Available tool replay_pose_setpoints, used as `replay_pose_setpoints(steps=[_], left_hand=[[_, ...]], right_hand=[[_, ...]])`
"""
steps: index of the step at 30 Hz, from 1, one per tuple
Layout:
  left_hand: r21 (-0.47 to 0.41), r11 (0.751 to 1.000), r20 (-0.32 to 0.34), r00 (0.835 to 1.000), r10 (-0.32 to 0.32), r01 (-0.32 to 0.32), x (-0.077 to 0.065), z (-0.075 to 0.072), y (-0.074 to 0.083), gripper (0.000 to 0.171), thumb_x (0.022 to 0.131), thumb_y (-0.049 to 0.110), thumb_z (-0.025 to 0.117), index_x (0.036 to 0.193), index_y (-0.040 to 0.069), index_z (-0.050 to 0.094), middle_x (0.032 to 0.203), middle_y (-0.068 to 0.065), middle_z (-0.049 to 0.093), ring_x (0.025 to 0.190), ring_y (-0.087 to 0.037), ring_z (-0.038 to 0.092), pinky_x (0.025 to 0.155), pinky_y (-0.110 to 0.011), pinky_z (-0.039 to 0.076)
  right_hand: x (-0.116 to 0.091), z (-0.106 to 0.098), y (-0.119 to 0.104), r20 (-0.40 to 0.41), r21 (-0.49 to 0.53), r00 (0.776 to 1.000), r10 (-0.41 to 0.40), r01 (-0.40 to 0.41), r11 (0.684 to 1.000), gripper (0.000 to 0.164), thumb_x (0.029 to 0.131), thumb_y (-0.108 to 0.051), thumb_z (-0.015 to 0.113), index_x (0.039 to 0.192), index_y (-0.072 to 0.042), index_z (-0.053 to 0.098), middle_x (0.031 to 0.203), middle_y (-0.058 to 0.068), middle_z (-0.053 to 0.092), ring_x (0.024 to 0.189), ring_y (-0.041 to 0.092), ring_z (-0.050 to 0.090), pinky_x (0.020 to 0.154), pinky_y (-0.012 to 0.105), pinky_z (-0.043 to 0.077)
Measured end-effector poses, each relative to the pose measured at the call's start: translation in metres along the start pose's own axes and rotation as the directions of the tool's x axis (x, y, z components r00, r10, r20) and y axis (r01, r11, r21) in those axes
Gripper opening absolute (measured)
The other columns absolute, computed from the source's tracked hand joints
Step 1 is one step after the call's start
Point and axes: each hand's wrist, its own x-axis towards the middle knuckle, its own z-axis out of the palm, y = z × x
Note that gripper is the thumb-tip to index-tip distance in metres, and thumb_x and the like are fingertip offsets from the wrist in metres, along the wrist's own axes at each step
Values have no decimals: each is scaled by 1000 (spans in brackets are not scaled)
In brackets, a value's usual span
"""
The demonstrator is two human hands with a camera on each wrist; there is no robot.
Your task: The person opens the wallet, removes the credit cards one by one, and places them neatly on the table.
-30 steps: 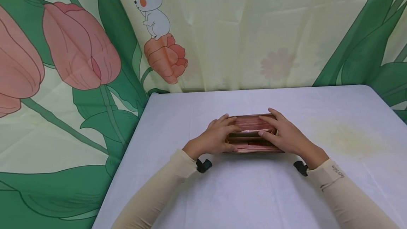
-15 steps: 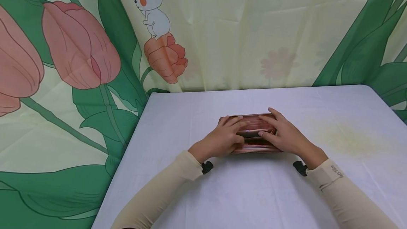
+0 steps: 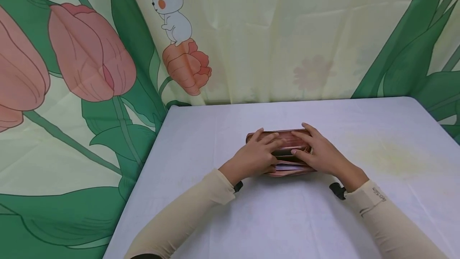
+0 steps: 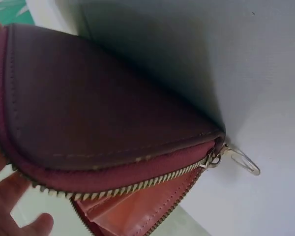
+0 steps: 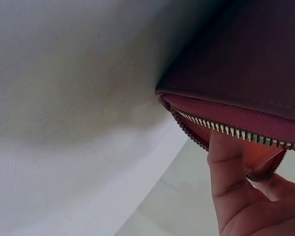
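A zip-around wallet (image 3: 287, 135), pink inside and dark maroon outside, stands unzipped on the table in the head view. My left hand (image 3: 251, 157) grips its left part, fingers over the opening and thumb at the near side. At the right end my right hand (image 3: 325, 155) holds the wallet, thumb at the inner dividers and fingers toward the far edge. A pale lilac slip (image 3: 289, 167) shows in the near pocket. The left wrist view has the wallet's outer cover (image 4: 88, 98) and metal zip puller (image 4: 243, 160). Fingers (image 5: 228, 167) reach inside the zip edge in the right wrist view.
A white cloth covers the table (image 3: 269, 219), with a faint yellowish stain (image 3: 391, 157) at right. Behind it hangs a curtain (image 3: 251, 43) printed with tulips and a rabbit.
My left hand has shifted right over the wallet's opening. The near panel now bulges toward me, and the lilac slip shows more. My right hand stays almost in place.
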Motion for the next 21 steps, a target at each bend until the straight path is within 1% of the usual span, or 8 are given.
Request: replay_pose_setpoints(steps=[4, 7, 10, 12, 13, 16, 19, 21], left_hand=[[15, 999, -69, 997, 43, -42, 3, 3, 1, 12, 98, 36, 74, 95, 33, 85, 147, 7, 58, 142, -17, 46, 120, -56, 34], [17, 999, -62, 997, 52, -52, 3, 4, 2, 16, 102, 29, 69, 97, 30, 84, 145, 6, 61, 138, -16, 51, 119, -54, 36], [-8, 999, -74, 996, 48, -49, 5, 8, 1, 18, 103, 29, 67, 100, 27, 84, 137, 7, 66, 130, -13, 58, 114, -49, 43], [-52, 998, -115, 993, 37, -43, 7, 10, 0, 19, 104, 36, 66, 104, 27, 83, 130, 9, 69, 122, -10, 64, 108, -43, 48], [-69, 997, -138, 990, 34, -44, 8, 11, -1, 22, 103, 40, 67, 102, 26, 83, 124, 9, 71, 117, -9, 66, 104, -39, 51], [-112, 992, -188, 982, 32, -53, 10, 14, -4, 25, 101, 44, 69, 95, 22, 81, 104, 9, 74, 99, -8, 70, 92, -30, 55], [-154, 987, -189, 982, 19, -48, 8, 13, -8, 17, 100, 30, 72, 88, 18, 76, 94, 6, 72, 88, -10, 69, 84, -25, 55], [-194, 980, -189, 982, -2, -36, 6, 13, -10, 11, 99, 20, 71, 89, 17, 75, 96, 5, 71, 86, -11, 68, 82, -24, 54]], right_hand=[[0, 0, -1, -1, 6, 1000, -4, 4, 1000, 66, 101, -38, 68, 155, -5, 48, 167, 30, 21, 141, 57, 40, 107, 73, 38], [-3, 0, -2, -43, 13, 999, -32, 33, 999, 60, 100, -36, 70, 150, -6, 56, 166, 28, 25, 142, 55, 38, 106, 73, 38], [-4, 5, -4, -120, 48, 981, -150, 156, 987, 32, 93, -22, 79, 122, -11, 75, 163, 25, 35, 145, 55, 34, 108, 73, 35], [-3, 8, -6, -160, 49, 954, -256, 266, 963, 15, 86, -12, 84, 99, -18, 79, 157, 24, 44, 145, 55, 35, 109, 73, 34], [-2, 9, -8, -170, 41, 938, -303, 314, 949, 17, 83, -8, 85, 91, -20, 79, 154, 24, 48, 144, 55, 37, 108, 74, 34], [1, 11, -12, -160, -34, 909, -384, 384, 923, 22, 78, -3, 87, 84, -23, 80, 146, 24, 55, 140, 55, 43, 104, 75, 38], [4, 11, -16, -134, -151, 905, -403, 384, 911, 18, 79, -5, 88, 88, -19, 83, 142, 24, 59, 135, 52, 49, 97, 73, 44], [6, 10, -17, -123, -210, 902, -415, 385, 899, 16, 78, -5, 88, 86, -18, 82, 139, 25, 61, 133, 51, 53, 95, 71, 48]])
